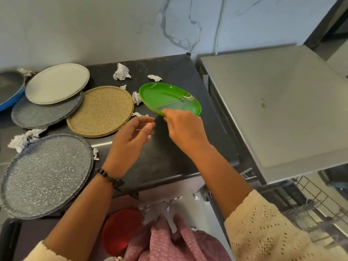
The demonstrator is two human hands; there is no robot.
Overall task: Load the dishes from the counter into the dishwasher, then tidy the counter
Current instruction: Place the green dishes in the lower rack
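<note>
Task looked barely started: the green plate [169, 97], glossy with a divider ridge, was tilted up off the counter [165, 159] near its right end, pinched at its near rim by the right hand [183, 129]. The left hand [131, 138] hovered beside it, fingers loosely curled, holding nothing. Four more plates, a blue pan [9, 89] and crumpled paper scraps [121, 72] were left; the dishwasher rack [316, 202] looked empty where visible.

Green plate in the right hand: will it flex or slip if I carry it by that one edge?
The green plate looks like thin glossy plastic, so probably light and stiff enough. The right hand pinches only its near rim, and the plate is tilted; the shiny surface may slip. The left hand hovers free to support.
</note>
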